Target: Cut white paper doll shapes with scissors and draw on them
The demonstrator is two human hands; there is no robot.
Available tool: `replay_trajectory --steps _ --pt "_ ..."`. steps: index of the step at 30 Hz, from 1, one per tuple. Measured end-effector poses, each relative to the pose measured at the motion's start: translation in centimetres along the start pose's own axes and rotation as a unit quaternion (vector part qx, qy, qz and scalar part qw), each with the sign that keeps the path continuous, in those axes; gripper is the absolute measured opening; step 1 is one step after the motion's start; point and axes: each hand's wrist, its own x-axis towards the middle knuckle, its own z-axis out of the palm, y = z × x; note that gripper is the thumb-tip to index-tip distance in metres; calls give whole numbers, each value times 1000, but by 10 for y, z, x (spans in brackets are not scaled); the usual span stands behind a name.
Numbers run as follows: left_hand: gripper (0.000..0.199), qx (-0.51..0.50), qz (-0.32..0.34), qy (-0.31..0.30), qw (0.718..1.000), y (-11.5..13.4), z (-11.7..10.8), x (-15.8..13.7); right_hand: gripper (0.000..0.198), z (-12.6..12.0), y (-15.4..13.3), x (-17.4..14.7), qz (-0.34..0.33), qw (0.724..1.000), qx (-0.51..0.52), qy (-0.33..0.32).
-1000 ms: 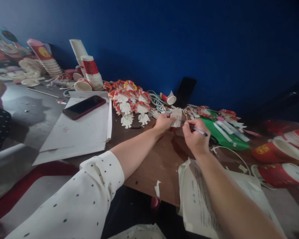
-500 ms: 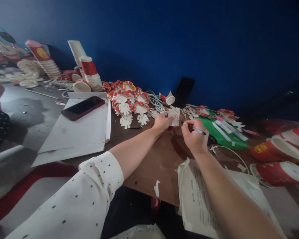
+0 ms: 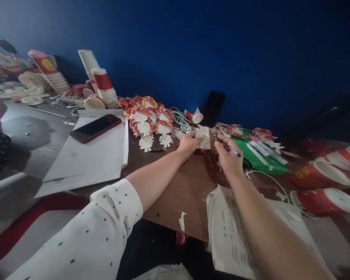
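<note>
**A light grip, a hovering pen and close clutter are your main risks**

In the head view, your left hand (image 3: 189,144) has its fingers clamped on a white paper piece (image 3: 204,140), held over the middle of the tabletop (image 3: 172,186) on the wall side. Whether the piece rests on anything is too small to tell. If it has no backing, pen pressure could bend it or turn it out of your pinch.

Your right hand (image 3: 230,157) has its fingers closed around a pen (image 3: 233,149), its tip near the piece's right edge and seemingly just apart from it. A stroke begun that near the edge could run off the paper or mark your left fingers.

Just beyond the piece stand a cut paper cup (image 3: 197,116) and a dark phone (image 3: 215,108) leaning on the wall (image 3: 169,58); a forward nudge could topple either. To your left, the paper figures (image 3: 146,128) lie piled close by, so a sweep of your forearm could drag or crumple them. The printed bag (image 3: 226,229) sits beneath your right forearm and could catch as you pull back.
</note>
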Motion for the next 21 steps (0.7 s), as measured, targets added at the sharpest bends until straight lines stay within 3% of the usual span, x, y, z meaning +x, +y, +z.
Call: replay_trajectory --steps 4,8,21 --pt "16 4 -3 -13 1000 0 0 -1 40 4 1 -1 78 991 101 -41" --pt "16 -9 -8 -26 1000 -1 1 -1 42 8 5 -2 102 983 147 -45" --pt "13 -32 -24 -34 999 4 5 -9 38 9 2 -3 85 991 100 -21"
